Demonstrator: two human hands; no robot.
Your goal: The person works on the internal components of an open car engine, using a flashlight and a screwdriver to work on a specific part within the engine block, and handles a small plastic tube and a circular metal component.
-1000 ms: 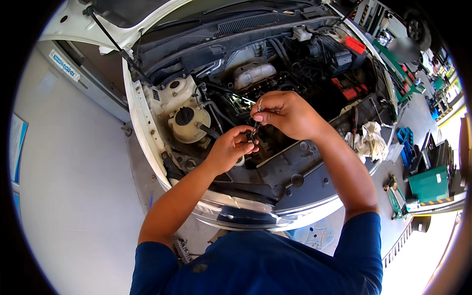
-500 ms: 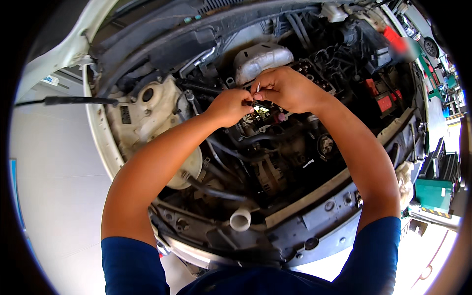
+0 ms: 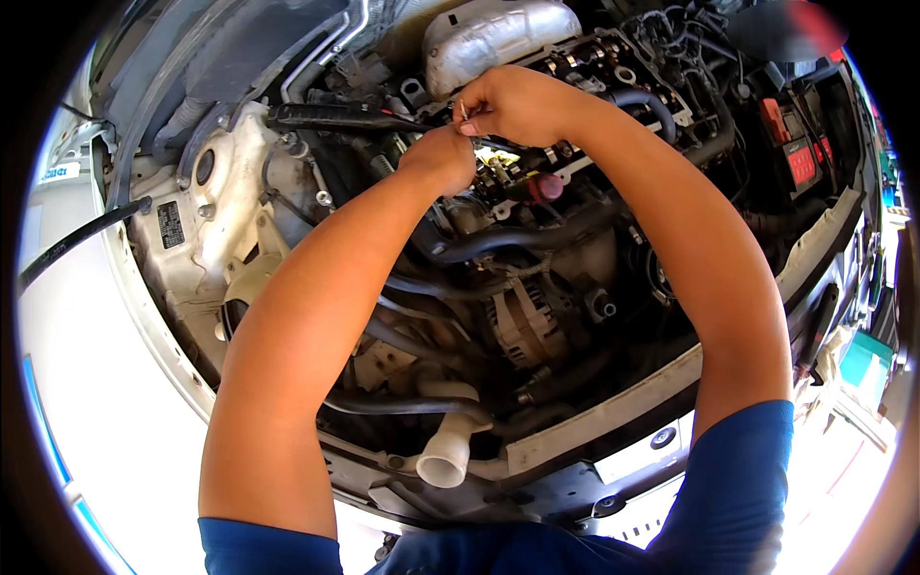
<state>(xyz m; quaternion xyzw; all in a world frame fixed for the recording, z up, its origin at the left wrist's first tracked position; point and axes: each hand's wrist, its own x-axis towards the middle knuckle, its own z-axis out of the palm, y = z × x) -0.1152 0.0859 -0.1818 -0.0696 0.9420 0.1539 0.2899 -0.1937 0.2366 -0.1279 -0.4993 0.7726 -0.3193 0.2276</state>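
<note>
Head — right hand (image 3: 513, 105) pinches metal piece (image 3: 464, 109) over engine (image 3: 606, 69).

Fisheye frame had black corners and bowed edges at the rim. Pale surface (image 3: 72, 307) at left was blown out, lower right too. Engine bay (image 3: 623, 359) sat in deep shadow, 1 hot spot (image 3: 495, 160) near the left hand (image 3: 441, 161). Silver cover (image 3: 498, 43) threw glare. Dark-and-red patch (image 3: 781, 34) top right was smeared. Thin item (image 3: 464, 110) in right hand (image 3: 516, 105) was too small to resolve.
</note>
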